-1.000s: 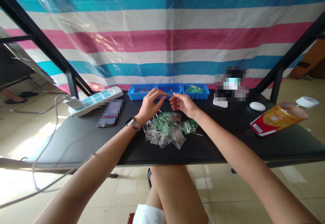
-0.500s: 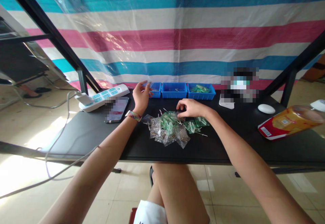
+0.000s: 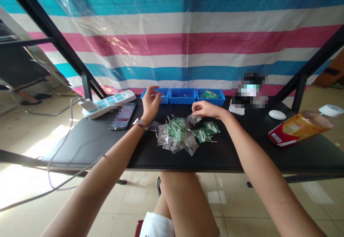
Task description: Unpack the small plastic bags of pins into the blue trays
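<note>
My right hand (image 3: 203, 109) pinches a small clear plastic bag (image 3: 194, 119) at the upper right of the pile. My left hand (image 3: 151, 102) is held over the left blue bin (image 3: 164, 94), its fingers apart and nothing visible in them. Between my arms lies a pile of small bags (image 3: 177, 136), some clear with brownish pieces, some green with white pieces. Two green bags (image 3: 211, 127) rest at its right side. A few thin metal pins (image 3: 212, 141) stick out around the pile. The middle blue bin (image 3: 182, 96) holds a few pins, and the right blue bin (image 3: 211, 96) holds green bags.
A white power strip (image 3: 109, 102) and a phone (image 3: 123, 116) lie at the left. On the right are a white oval object (image 3: 277, 115) and a large drink bottle (image 3: 298, 127). Black frame posts and a striped sheet (image 3: 172, 43) stand behind the table.
My right hand has moved slightly right and up, drawing a clear bag off the pile. My left hand has stayed by the left bin, its fingers a little more spread.
</note>
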`<state>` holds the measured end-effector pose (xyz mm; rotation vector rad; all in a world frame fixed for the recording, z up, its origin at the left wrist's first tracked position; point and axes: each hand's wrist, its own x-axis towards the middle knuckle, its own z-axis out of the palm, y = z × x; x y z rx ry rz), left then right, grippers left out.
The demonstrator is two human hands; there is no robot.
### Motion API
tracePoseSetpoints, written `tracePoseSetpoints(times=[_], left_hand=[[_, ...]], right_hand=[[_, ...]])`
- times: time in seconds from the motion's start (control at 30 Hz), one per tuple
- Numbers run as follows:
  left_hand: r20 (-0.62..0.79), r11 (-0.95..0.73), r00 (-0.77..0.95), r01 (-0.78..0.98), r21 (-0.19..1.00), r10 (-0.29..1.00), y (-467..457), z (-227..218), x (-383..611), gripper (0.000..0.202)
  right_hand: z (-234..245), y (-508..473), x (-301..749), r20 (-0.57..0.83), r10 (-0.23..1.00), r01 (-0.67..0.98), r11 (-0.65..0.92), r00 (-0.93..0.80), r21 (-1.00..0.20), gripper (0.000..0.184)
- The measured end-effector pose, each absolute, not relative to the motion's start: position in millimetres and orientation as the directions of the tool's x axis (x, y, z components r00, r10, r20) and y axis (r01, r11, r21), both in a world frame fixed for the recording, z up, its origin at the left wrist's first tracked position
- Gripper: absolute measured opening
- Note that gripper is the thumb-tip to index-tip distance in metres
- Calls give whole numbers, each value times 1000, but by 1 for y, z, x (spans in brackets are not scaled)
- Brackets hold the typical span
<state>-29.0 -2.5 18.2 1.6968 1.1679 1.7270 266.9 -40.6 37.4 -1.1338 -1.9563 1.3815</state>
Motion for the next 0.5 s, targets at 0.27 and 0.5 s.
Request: tracePoseSetpoints(times=[0.27, 0.5], left_hand=[[676, -806, 440, 360, 469, 591, -38, 38, -2, 43], [694, -872, 533, 362, 331, 485, -52, 41, 4, 19]], right_hand=[[36, -50, 231, 31, 943, -304, -76, -331, -950, 34], [31, -54, 216, -61, 933, -368, -199, -353, -909, 23]])
